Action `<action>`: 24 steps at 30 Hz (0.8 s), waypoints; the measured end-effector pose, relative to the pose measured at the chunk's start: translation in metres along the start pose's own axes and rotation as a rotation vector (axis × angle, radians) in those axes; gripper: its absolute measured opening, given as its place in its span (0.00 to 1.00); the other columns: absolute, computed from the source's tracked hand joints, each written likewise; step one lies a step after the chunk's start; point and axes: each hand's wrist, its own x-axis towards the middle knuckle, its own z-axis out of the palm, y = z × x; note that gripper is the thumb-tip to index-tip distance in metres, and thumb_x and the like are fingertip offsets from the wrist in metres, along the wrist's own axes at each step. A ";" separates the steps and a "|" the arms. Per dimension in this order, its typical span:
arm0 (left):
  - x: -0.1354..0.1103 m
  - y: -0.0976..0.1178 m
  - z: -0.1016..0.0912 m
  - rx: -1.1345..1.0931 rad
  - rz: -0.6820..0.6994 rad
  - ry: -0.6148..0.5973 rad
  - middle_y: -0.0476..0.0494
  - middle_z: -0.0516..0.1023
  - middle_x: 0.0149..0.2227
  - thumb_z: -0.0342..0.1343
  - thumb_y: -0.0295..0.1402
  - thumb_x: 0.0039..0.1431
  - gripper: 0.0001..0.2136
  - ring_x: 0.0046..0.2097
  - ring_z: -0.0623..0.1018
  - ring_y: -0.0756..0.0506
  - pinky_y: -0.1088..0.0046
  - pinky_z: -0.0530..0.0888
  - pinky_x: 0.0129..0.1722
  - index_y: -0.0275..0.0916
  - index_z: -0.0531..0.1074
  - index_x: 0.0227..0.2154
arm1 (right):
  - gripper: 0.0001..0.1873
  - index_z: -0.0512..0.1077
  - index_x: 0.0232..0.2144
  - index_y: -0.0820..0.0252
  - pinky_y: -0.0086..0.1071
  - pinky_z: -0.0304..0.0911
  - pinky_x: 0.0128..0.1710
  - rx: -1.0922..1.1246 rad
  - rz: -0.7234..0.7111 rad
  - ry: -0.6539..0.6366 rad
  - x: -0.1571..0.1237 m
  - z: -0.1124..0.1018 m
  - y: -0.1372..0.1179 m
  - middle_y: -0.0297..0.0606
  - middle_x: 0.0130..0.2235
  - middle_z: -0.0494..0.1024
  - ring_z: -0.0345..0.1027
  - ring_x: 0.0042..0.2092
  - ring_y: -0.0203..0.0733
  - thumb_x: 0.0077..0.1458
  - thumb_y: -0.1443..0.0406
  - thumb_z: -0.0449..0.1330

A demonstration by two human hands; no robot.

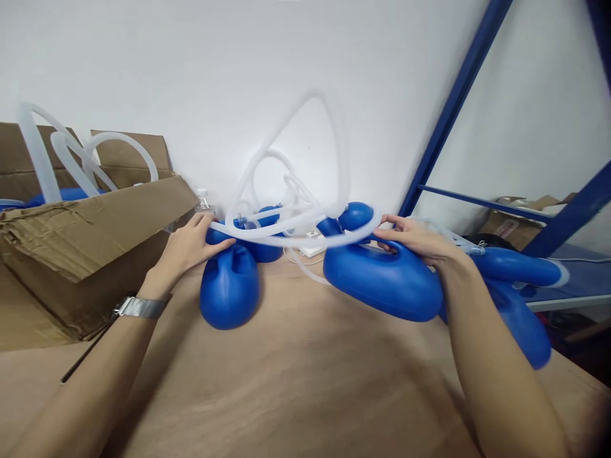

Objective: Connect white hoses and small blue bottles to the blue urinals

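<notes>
While the left hand [187,245] curls about the neck end of one blue bottle [229,296], thumb in front, the right hand [414,236] grips the handle of another blue jug [382,280]. The bottle stands on the bench [296,375], left of centre; whether the jug touches the surface is hard to tell. A metal-band watch [143,308] circles the left wrist. Between the hands, a blurred translucent hose [312,95] loops up against the white wall [229,70]. Behind lie more blue parts and a white power strip [312,245], with a clear plastic bottle [204,202] just beside the cardboard box [138,222] on the left, which holds hoses and blue items. Beyond the right forearm sits a further blue container [522,324], near a blue metal frame [451,108].
</notes>
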 end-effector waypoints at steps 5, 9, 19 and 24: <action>0.003 0.005 -0.003 -0.016 -0.067 0.085 0.37 0.76 0.60 0.46 0.51 0.69 0.25 0.57 0.78 0.28 0.57 0.74 0.50 0.44 0.73 0.59 | 0.19 0.79 0.37 0.54 0.33 0.72 0.30 -0.092 -0.007 -0.017 0.000 0.024 -0.008 0.37 0.31 0.83 0.77 0.34 0.46 0.43 0.60 0.79; 0.003 0.004 -0.006 -0.019 -0.154 0.141 0.34 0.81 0.52 0.45 0.51 0.71 0.24 0.54 0.79 0.26 0.58 0.72 0.44 0.40 0.76 0.53 | 0.16 0.81 0.37 0.55 0.34 0.73 0.30 -0.144 -0.022 -0.006 -0.004 0.030 -0.013 0.38 0.33 0.84 0.78 0.34 0.46 0.46 0.59 0.78; -0.008 -0.017 0.023 0.122 -0.021 0.378 0.33 0.80 0.56 0.51 0.56 0.61 0.29 0.44 0.82 0.35 0.65 0.63 0.34 0.37 0.77 0.53 | 0.22 0.76 0.43 0.54 0.39 0.75 0.38 -0.202 -0.066 0.099 0.000 0.034 -0.014 0.36 0.35 0.83 0.78 0.38 0.50 0.47 0.57 0.75; -0.004 -0.022 0.019 0.019 -0.155 0.417 0.32 0.83 0.46 0.39 0.53 0.67 0.28 0.46 0.81 0.38 0.67 0.67 0.38 0.37 0.78 0.38 | 0.25 0.69 0.41 0.52 0.36 0.67 0.28 -0.400 0.053 0.159 -0.002 0.027 -0.013 0.32 0.27 0.79 0.75 0.31 0.48 0.49 0.48 0.72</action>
